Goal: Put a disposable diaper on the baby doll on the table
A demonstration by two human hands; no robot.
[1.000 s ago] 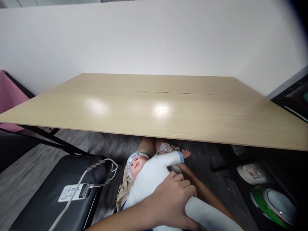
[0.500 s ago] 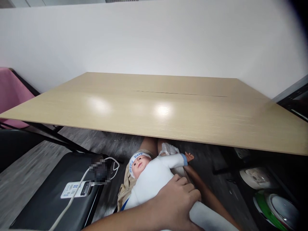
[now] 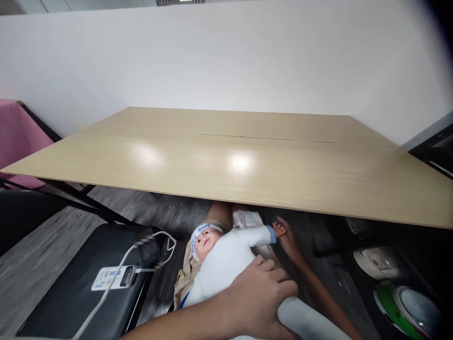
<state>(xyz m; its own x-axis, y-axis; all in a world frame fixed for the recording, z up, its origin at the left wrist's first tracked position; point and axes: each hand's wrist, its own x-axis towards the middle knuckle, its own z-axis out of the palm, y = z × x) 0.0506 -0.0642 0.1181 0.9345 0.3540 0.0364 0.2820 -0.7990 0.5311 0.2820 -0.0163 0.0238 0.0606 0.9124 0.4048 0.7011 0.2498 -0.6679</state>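
A baby doll (image 3: 226, 264) in a white outfit lies tilted across my lap, its head to the left in a white headband (image 3: 202, 231) with blue lettering. My left hand (image 3: 267, 293) is wrapped round the doll's lower body, at the top of one white-clad leg (image 3: 307, 316). My right hand (image 3: 288, 238) is just beyond the doll's small hand (image 3: 279, 230), its fingers stretched and partly hidden by it; whether they touch is unclear. A folded white item, perhaps a diaper (image 3: 247, 219), lies on my thigh behind the doll's arm.
A wooden table (image 3: 212, 165) spans the view above my knees. At left stands a black stool (image 3: 63, 293) with a white cable (image 3: 106, 293) and a labelled device (image 3: 113, 277). Below right are round containers, one green-rimmed (image 3: 396, 307). A pink cover (image 3: 24, 141) hangs far left.
My right hand has come away from the folded white item and moved right, beside the doll's hand. The white item now rests on my thigh. My left hand keeps its hold.
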